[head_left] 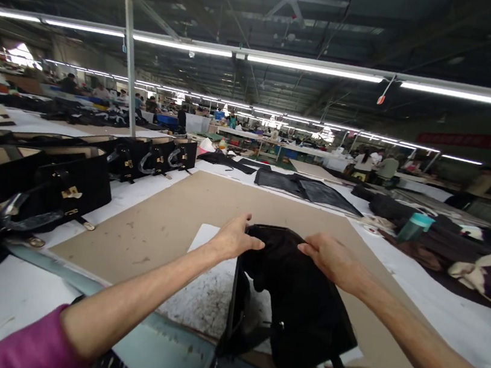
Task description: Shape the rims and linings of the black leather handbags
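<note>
A black handbag [296,307] stands in front of me on a sheet of brown cardboard [204,215], its straps hanging toward the near edge. My left hand [235,237] grips the bag's top edge on the left, fingers curled over the fabric. My right hand [333,258] grips the same top edge on the right. A white, speckled sheet [207,294] lies under the bag's left side.
A row of finished black bags with gold clasps [67,183] lines the left of the table. Black leather pieces [308,190] lie at the far edge. A teal cup [415,226] and dark fabric piles sit at the right. Other workers sit at distant tables.
</note>
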A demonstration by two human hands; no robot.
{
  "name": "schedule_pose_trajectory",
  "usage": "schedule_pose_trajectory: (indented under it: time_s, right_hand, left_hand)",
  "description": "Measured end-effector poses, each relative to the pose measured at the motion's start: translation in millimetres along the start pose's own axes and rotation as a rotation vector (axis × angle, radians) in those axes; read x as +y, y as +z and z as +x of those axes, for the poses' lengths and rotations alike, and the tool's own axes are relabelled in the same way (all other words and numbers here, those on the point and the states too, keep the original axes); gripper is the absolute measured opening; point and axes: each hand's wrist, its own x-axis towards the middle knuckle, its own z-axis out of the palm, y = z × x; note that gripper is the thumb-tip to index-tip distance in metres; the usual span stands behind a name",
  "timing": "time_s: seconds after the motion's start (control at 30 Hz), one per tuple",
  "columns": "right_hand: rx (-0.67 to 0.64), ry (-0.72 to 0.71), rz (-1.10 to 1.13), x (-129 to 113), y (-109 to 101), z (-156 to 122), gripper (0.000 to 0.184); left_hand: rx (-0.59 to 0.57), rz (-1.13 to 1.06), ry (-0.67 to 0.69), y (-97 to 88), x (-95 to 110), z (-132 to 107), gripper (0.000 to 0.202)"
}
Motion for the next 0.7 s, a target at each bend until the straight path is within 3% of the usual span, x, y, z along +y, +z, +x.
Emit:
schedule_pose_trajectory:
  time_s: [0.13, 0.23, 0.37, 0.53, 0.7]
  right_hand:
    - [-0.017, -0.001, 0.025, -0.6, -6.1, -12.8, 0.033]
    - [-0.038, -0.004, 0.049, 3.2, -8.8, -22.0, 0.033]
    - [-0.061, -0.010, 0.056, 10.2, -1.9, -25.7, 0.034]
    - [-0.058, -0.007, 0.065, 18.2, 19.6, -14.2, 0.034]
    - [-0.049, 0.013, 0.039, 21.0, 27.9, -6.5, 0.035]
  left_hand:
    - [-0.101, 0.077, 0.076, 6.2, 5.2, 22.4, 0.042]
    - [-0.251, 0.082, 0.159, 3.6, 4.4, 31.8, 0.027]
    - [-0.386, 0.110, 0.265, 3.9, -0.9, 33.5, 0.025]
    - [-0.264, 0.306, 0.478, 12.2, 1.8, 32.3, 0.045]
    - [-0.321, 0.485, 0.672, 13.4, 10.2, 39.7, 0.041]
